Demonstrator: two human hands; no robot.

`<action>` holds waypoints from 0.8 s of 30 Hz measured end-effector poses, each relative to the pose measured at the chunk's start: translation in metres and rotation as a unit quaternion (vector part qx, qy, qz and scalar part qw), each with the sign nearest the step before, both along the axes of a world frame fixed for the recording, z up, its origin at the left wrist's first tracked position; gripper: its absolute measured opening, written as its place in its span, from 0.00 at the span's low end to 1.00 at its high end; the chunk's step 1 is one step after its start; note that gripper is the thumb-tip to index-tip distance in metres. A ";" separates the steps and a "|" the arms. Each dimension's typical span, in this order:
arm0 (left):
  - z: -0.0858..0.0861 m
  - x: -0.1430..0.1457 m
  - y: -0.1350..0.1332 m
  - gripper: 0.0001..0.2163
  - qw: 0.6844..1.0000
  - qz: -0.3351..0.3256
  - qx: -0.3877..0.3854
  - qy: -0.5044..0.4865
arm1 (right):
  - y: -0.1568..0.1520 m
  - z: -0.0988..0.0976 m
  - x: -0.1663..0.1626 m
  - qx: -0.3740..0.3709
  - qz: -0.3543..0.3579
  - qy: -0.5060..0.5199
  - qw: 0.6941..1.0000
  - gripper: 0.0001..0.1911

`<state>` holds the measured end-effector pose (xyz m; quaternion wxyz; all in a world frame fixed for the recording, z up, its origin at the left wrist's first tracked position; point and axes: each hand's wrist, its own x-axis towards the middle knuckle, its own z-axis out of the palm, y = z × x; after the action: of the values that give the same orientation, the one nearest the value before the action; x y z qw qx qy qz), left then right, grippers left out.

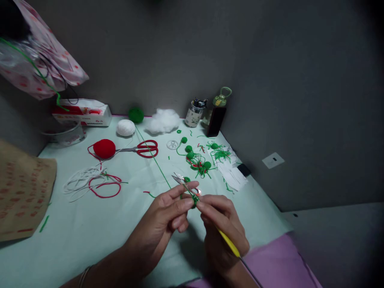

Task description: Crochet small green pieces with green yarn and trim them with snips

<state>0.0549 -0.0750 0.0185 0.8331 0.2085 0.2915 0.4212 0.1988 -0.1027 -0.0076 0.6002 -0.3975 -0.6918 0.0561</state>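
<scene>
Over a pale-green surface (pixel 120 228), I have the left hand (pixel 163 218) pinching green crochet work (pixel 195 201), the right hand (pixel 225 226) gripping a yellow-handled crochet hook (pixel 229 243). The crochet work seems light, soft, best held by its edge.

The left hand (pixel 168 212), its forearm (pixel 120 256) slanting in from the lower left, stretches its index finger (pixel 183 189) rightward above a pinching thumb (pixel 181 207), while the right hand (pixel 223 228), curled inward, holds its fingertips (pixel 201 203) just beside that thumb.
</scene>
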 end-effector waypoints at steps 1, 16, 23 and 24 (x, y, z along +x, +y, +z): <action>0.000 0.000 0.000 0.16 1.000 0.004 0.009 0.005 | 0.000 0.001 0.000 -0.005 -0.002 -0.003 1.000 0.20; 0.002 -0.004 0.002 0.20 0.999 -0.015 -0.028 -0.022 | 0.005 -0.003 0.007 -0.108 0.105 0.151 0.977 0.12; 0.005 -0.007 0.005 0.21 1.000 -0.003 -0.023 -0.018 | 0.011 0.003 0.013 -0.168 0.165 0.259 0.937 0.10; 0.006 -0.008 0.005 0.21 1.000 -0.005 -0.020 -0.018 | 0.011 0.005 0.014 -0.178 0.167 0.275 0.930 0.10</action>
<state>0.0473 -0.0699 0.0242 0.8445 0.1856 0.2835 0.4147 0.2127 -0.0916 -0.0023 0.6679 -0.3459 -0.5350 0.3848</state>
